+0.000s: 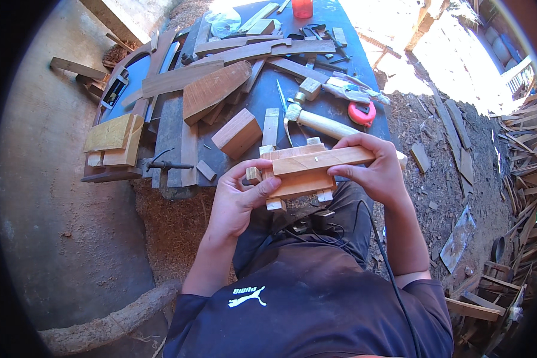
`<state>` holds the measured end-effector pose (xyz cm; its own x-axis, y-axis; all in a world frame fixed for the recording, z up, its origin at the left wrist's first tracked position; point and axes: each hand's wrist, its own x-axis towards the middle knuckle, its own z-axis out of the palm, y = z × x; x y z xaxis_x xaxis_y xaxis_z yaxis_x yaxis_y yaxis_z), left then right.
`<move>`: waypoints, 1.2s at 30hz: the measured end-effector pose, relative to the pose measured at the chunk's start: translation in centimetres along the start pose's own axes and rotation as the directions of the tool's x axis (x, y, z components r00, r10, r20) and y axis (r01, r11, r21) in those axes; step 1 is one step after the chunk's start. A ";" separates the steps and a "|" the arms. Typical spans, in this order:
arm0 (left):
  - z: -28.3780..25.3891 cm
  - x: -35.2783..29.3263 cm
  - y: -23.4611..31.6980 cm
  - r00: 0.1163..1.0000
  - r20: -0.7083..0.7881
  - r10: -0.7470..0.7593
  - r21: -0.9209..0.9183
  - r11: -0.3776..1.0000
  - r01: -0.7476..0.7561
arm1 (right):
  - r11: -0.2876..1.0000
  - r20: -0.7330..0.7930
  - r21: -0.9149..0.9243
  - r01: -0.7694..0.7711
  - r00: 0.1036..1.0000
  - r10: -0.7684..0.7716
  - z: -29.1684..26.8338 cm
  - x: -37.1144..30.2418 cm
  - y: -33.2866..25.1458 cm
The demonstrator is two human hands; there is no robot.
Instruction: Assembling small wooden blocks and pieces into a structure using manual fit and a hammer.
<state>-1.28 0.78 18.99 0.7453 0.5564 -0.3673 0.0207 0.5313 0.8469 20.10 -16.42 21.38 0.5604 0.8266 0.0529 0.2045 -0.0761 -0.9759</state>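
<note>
Above my lap, at the near edge of the bench, my left hand (242,190) is closed round the left end of a small wooden block assembly (301,186). Short square pegs stick out of its sides. My right hand (375,162) pinches the right end of a wooden strip (322,160), its thumb below and fingers above. The strip lies along the top of the assembly; whether it is joined to it I cannot tell. Just beyond my hands rests a claw hammer (327,124) with a pale wooden handle, partly behind my right hand.
On the dark bench (224,156) stand a thick wooden block (237,133), a red tape measure (361,113) and piled boards (215,89). A clamp screw (168,164) juts from the near left edge. A black cable (383,250) hangs beside my right arm. Scrap wood (459,137) litters the ground.
</note>
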 end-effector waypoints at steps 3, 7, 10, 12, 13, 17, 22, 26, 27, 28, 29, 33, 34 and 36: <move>-0.5 0.3 -0.2 1.000 0.021 0.023 -0.023 0.999 -0.023 | 0.999 0.066 0.008 -0.041 0.997 0.040 0.0 0.9 -0.4; 0.1 0.2 0.7 0.999 -0.009 -0.035 -0.126 0.992 0.034 | 0.995 0.057 -0.020 0.098 0.994 -0.096 -0.3 1.4 -1.1; 0.1 0.5 1.0 0.993 0.067 -0.097 -0.184 0.977 0.108 | 0.947 0.022 0.320 0.004 1.000 -0.011 -0.8 1.5 -0.8; 0.1 0.6 1.2 0.993 0.056 -0.102 -0.214 0.970 0.112 | 0.939 0.022 0.344 0.000 1.000 -0.008 -0.2 1.7 -0.4; 0.1 0.6 1.2 0.992 0.049 -0.116 -0.237 0.964 0.125 | 0.928 0.014 0.372 -0.007 1.000 0.002 0.1 1.7 -0.2; -0.4 0.7 1.1 0.991 0.056 -0.125 -0.304 0.943 0.136 | 0.901 0.015 0.433 0.031 0.999 -0.041 1.1 1.4 1.0; -0.8 1.1 0.7 0.989 0.087 -0.120 -0.361 0.921 0.144 | 0.914 0.060 0.399 0.070 0.993 -0.102 1.6 1.3 1.1; -0.5 1.7 0.8 0.994 0.065 -0.092 -0.387 0.915 0.110 | 0.895 0.110 0.440 0.073 0.985 -0.134 2.4 1.1 1.7; -0.8 2.0 0.6 0.994 0.055 -0.091 -0.373 0.922 0.105 | 0.887 0.120 0.456 0.069 0.983 -0.137 2.5 1.0 2.0; -0.9 2.1 0.6 0.995 0.046 -0.089 -0.357 0.929 0.100 | 0.906 0.132 0.419 0.060 0.983 -0.126 2.5 0.8 2.1; -1.1 2.2 0.6 0.995 0.049 -0.092 -0.355 0.929 0.104 | 0.906 0.128 0.419 0.059 0.984 -0.124 2.6 0.8 2.2; -1.1 2.1 0.8 0.995 0.066 -0.079 -0.311 0.945 0.096 | 0.907 0.117 0.417 0.062 0.986 -0.121 2.8 0.4 2.3; -1.0 1.9 0.8 0.997 0.052 -0.065 -0.292 0.953 0.077 | 0.910 0.127 0.411 0.060 0.984 -0.122 2.7 0.4 2.3; -1.4 1.7 0.8 0.996 0.056 -0.063 -0.273 0.959 0.076 | 0.899 0.128 0.436 0.039 0.986 -0.105 2.6 0.2 2.4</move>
<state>-0.96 3.01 18.51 0.7785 0.4850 -0.3983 -0.1049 0.7263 0.6794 18.60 -14.98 18.46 0.4283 0.8946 0.1271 -0.1443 0.2066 -0.9677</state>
